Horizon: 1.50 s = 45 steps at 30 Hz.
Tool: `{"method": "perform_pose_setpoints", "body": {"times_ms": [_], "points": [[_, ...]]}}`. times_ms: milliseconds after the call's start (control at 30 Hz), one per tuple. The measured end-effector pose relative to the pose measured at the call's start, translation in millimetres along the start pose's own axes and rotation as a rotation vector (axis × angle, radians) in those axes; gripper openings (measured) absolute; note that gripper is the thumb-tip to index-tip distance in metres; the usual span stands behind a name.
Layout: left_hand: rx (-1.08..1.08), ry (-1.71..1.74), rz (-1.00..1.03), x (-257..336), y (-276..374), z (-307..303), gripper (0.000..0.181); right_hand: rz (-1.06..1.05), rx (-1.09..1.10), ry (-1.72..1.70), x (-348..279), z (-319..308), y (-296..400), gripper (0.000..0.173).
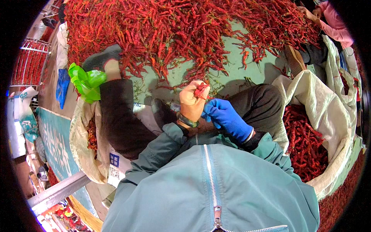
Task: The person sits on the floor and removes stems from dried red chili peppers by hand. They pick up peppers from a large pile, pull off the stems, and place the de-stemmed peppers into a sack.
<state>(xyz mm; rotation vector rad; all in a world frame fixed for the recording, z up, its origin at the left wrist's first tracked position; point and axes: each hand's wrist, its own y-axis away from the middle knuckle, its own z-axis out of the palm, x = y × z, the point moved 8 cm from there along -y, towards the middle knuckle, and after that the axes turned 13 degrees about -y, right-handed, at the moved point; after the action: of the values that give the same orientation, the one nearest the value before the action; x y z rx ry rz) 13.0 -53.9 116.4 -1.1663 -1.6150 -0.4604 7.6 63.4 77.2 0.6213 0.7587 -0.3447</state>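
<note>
My left hand (191, 100), with a dark band at its wrist, is closed around a few dried red chili peppers (202, 90). In a blue knit glove, my right hand (227, 117) is just below and to the right, its fingers drawn together close to the left fist. The left hand partly hides the gloved fingertips, so whether they pinch anything cannot be told. Beyond both hands a wide heap of red chili peppers (162, 34) spreads over a pale green surface (179, 71). Loose stems and bits (216, 87) lie at its near edge.
On the right stands an open white woven sack (336, 116) holding chilies (304, 145). Another sack (77, 142) is at the left, near a bright green plastic bag (87, 82). A metal bar (59, 190) crosses the lower left. Another person's pink sleeve (336, 24) shows upper right.
</note>
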Motion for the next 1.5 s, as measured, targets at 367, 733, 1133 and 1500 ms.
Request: {"method": "perform_pose_setpoints", "body": {"times_ms": [367, 733, 1133, 1500], "points": [[-0.085, 0.067, 0.006, -8.6, -8.9, 11.4, 0.009, -0.136, -0.307, -0.102, 2.9, -1.7, -12.0, 0.021], [-0.122, 0.850, -0.576, -72.4, 2.3, 29.8, 0.006, 0.239, -0.259, -0.068, 35.2, -15.3, -1.4, 0.022], [-0.645, 0.687, -0.449, 38.1, -6.6, 154.2, 0.008, -0.047, -0.403, 0.434, 27.5, -24.3, 4.9, 0.022], [-0.803, 0.089, -0.011, 76.4, -1.1, 152.3, 0.031, -0.553, -0.278, 0.248, 28.7, -24.9, -15.3, 0.021]]}}
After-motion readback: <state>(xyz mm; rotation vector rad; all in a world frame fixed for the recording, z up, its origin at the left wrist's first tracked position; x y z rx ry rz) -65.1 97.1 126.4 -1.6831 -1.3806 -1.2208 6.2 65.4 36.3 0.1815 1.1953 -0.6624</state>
